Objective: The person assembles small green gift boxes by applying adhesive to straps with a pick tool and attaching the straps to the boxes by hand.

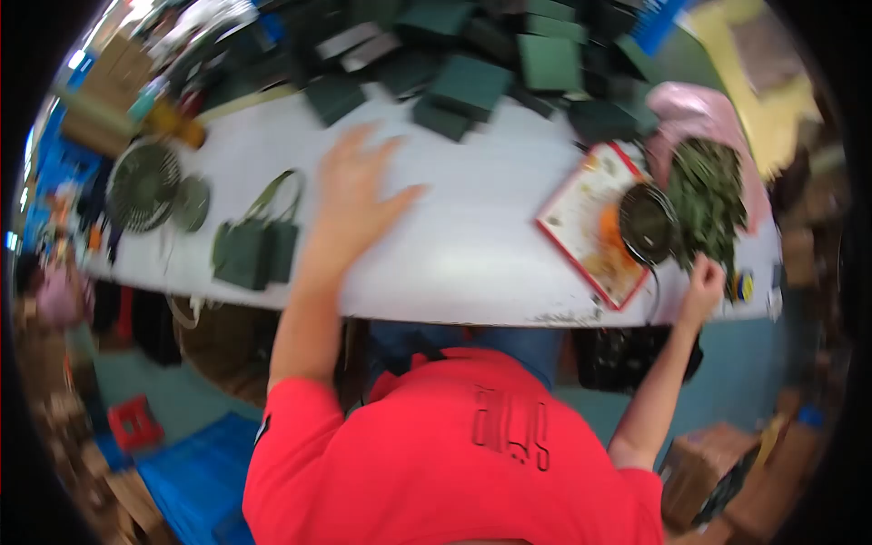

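My left hand [359,195] is spread open above the white table [481,218], holding nothing, its fingers pointing toward the dark green boxes [468,86] heaped at the back. At the right, my right hand [704,283] has its fingers closed at the lower edge of a pile of green strips [708,195]. What it grips, if anything, is too blurred to make out. Left of that pile, a dark round pot [647,224] stands on a stained white board with a red rim [581,218]. A small dark green box-shaped bag with a handle [254,250] stands left of my left forearm.
A round fan [145,186] stands at the table's left end. Pink plastic [695,104] lies behind the green strips. A cord hangs from the pot toward the front edge. Cardboard boxes [713,468] and a blue sheet [204,472] are on the floor. Another person [64,291] is far left.
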